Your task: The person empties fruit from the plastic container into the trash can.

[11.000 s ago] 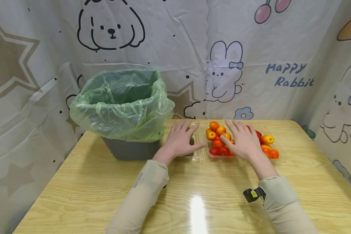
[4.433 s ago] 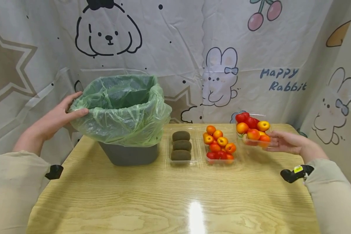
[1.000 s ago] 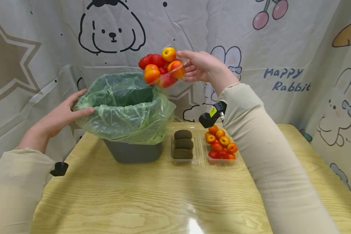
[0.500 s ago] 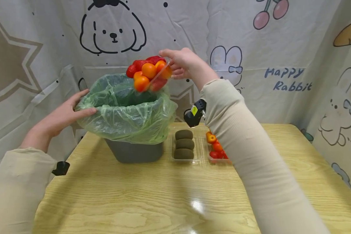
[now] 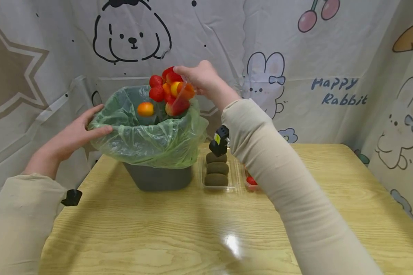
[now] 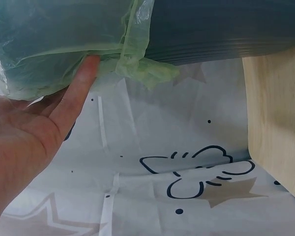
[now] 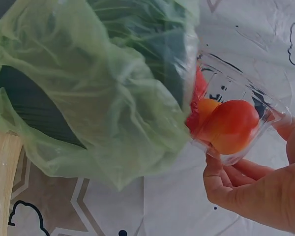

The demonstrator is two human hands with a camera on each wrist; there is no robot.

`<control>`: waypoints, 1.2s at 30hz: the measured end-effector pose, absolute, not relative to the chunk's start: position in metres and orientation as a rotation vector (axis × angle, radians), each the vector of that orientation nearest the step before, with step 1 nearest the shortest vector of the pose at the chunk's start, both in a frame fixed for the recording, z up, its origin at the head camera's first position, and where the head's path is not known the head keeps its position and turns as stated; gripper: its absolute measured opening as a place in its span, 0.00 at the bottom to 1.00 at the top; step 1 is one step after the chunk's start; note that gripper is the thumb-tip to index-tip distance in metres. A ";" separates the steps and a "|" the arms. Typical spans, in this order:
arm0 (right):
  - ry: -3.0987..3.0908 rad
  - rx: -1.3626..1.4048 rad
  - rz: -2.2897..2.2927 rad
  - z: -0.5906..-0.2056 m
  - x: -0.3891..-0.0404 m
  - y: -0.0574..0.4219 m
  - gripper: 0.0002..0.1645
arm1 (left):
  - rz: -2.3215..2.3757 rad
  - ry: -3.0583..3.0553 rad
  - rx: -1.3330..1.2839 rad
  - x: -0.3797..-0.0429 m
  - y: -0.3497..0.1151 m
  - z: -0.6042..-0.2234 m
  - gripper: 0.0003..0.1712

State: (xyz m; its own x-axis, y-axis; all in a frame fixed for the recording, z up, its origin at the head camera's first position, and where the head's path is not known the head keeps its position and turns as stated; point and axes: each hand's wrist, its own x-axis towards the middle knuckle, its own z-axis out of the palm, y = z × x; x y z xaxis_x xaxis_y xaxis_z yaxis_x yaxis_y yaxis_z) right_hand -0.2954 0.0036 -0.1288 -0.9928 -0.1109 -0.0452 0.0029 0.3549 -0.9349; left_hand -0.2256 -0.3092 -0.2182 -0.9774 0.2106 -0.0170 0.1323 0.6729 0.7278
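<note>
My right hand [image 5: 197, 78] grips a clear plastic fruit tray [image 7: 246, 123], tipped steeply over the bin [image 5: 148, 126]. Red and orange fruit [image 5: 168, 91] slides out of the tray, and one orange fruit [image 5: 145, 109] is falling into the green bag [image 7: 88, 98]. In the right wrist view the fingers [image 7: 236, 187] curl under the tray's edge. My left hand [image 5: 73, 133] rests flat against the bin's left rim, thumb [image 6: 81, 81] pressed on the green liner [image 6: 59, 44].
A clear tray with three kiwis [image 5: 217, 170] sits on the wooden table [image 5: 206, 229] right of the bin. Behind my right sleeve a second tray of red fruit [image 5: 251, 180] peeks out. A cartoon-printed cloth [image 5: 296, 76] hangs behind the table.
My right hand has tipped the fruit tray further over the bin, and fruit has begun to fall out. My left hand has stayed on the bin's rim.
</note>
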 end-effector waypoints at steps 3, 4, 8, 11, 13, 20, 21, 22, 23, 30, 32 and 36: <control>2.624 -0.169 -1.631 -0.132 -0.295 0.000 0.24 | 1.197 2.789 0.278 -0.225 -0.309 -0.218 0.47; 2.665 -0.196 -1.597 -0.133 -0.294 -0.001 0.25 | 1.194 2.790 0.276 -0.225 -0.309 -0.218 0.47; 2.755 -0.309 -1.504 -0.137 -0.291 -0.003 0.31 | 1.191 2.795 0.264 -0.224 -0.309 -0.218 0.47; 2.752 -0.379 -1.502 -0.138 -0.290 -0.003 0.27 | 1.181 2.793 0.262 -0.225 -0.309 -0.217 0.47; 2.739 -0.415 -1.503 -0.139 -0.289 -0.003 0.21 | 1.169 2.793 0.259 -0.226 -0.308 -0.217 0.47; 2.796 -0.569 -1.302 -0.139 -0.288 -0.002 0.39 | 1.150 2.805 0.251 -0.226 -0.307 -0.217 0.47; 2.804 -0.580 -1.285 -0.139 -0.288 -0.002 0.40 | 1.155 2.806 0.253 -0.226 -0.307 -0.217 0.47; 2.808 -0.590 -1.274 -0.139 -0.289 -0.002 0.40 | 1.159 2.806 0.254 -0.225 -0.307 -0.217 0.47; 2.806 -0.598 -1.272 -0.139 -0.289 -0.002 0.40 | 1.162 2.807 0.254 -0.225 -0.307 -0.217 0.47; 2.834 -0.747 -1.249 -0.140 -0.288 0.002 0.39 | 1.171 2.806 0.262 -0.226 -0.307 -0.217 0.47; 2.849 -0.787 -1.231 -0.141 -0.288 0.003 0.39 | 1.177 2.802 0.265 -0.226 -0.307 -0.217 0.47; 2.834 -0.842 -1.233 -0.143 -0.288 0.006 0.38 | 1.181 2.797 0.262 -0.226 -0.306 -0.217 0.47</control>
